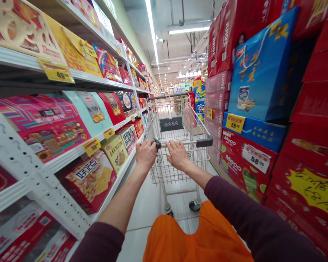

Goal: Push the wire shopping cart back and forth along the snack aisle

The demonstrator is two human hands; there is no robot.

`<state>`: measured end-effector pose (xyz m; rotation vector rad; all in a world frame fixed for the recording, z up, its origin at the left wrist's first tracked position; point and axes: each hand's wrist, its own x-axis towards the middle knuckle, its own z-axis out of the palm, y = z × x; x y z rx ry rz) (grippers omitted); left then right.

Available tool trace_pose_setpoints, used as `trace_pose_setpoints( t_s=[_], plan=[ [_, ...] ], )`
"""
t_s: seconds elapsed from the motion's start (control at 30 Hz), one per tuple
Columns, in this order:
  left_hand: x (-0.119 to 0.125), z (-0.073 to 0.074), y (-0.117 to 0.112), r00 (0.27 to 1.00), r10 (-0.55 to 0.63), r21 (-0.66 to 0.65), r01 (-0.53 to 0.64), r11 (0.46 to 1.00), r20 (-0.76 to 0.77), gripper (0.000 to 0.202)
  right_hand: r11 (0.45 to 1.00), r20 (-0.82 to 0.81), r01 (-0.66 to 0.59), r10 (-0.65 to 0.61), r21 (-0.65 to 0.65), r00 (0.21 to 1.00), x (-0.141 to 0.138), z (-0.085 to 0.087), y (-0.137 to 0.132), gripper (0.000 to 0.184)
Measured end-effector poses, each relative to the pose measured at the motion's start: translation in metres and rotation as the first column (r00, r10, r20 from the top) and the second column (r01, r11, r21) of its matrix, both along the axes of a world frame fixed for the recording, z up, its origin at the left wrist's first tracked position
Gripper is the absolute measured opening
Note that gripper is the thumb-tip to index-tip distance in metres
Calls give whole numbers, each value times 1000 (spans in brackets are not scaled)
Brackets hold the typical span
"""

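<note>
A wire shopping cart (171, 176) stands in front of me in the aisle. My left hand (146, 155) is closed round the left end of its push handle (205, 142), beside a dark grip piece. Nearer the middle of the bar, my right hand (177, 154) lies over the handle with its fingers curling forward; their tips are partly hidden. A dark sign panel (171, 124) sits inside the cart's far end, and I see no goods in the wire basket. Two dark casters (195, 206) show below.
White shelves (51, 165) with boxed snacks and yellow price tags run close along the left. Stacked red cartons (303, 145) and a blue gift bag (262, 69) line the right. The pale tiled floor (142, 218) continues ahead between them.
</note>
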<state>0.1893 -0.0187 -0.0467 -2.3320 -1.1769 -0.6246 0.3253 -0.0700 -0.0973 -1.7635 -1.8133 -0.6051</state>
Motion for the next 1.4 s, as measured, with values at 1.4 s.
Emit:
trace_pose_setpoints(
  t_s=[1.4],
  plan=[
    [20, -12, 15, 751, -479, -67, 565, 822, 455, 52, 999, -205, -45, 48, 20, 978, -22, -7, 17, 50]
  ],
)
